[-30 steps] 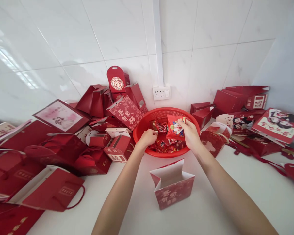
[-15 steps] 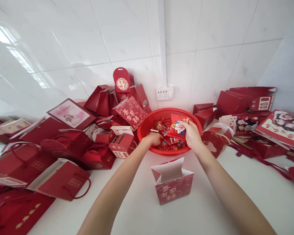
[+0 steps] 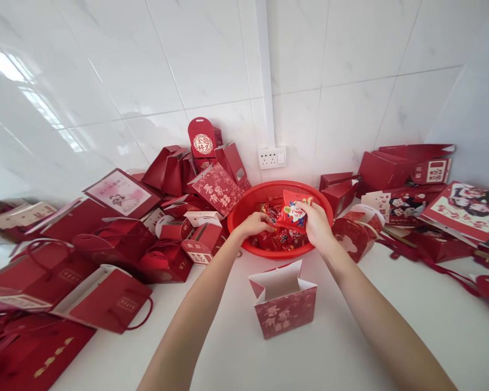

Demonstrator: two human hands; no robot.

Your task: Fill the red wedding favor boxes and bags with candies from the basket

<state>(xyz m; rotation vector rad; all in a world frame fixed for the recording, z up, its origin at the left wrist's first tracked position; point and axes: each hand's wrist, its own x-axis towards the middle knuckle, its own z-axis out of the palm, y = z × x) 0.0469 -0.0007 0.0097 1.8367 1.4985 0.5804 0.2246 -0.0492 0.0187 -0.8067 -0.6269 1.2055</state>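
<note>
Holding packet (image 3: 289,213) behind "吾家有囍" bag (image 3: 286,311)

- Red round-topped card box (image 3: 204,138), upper left of centre: "金榜題名"
- Red flower-printed paper bag (image 3: 219,190), left of centre: "吾家有囍"
- Open dusty-red paper bag (image 3: 286,312), lower centre: "吾家有囍"
- Small red card box (image 3: 204,244), left of centre: "歡喜", "囍"
- Dark-red card box (image 3: 431,171), right: "囍"

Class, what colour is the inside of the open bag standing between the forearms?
The bag is white inside; the head view shows it.
</note>
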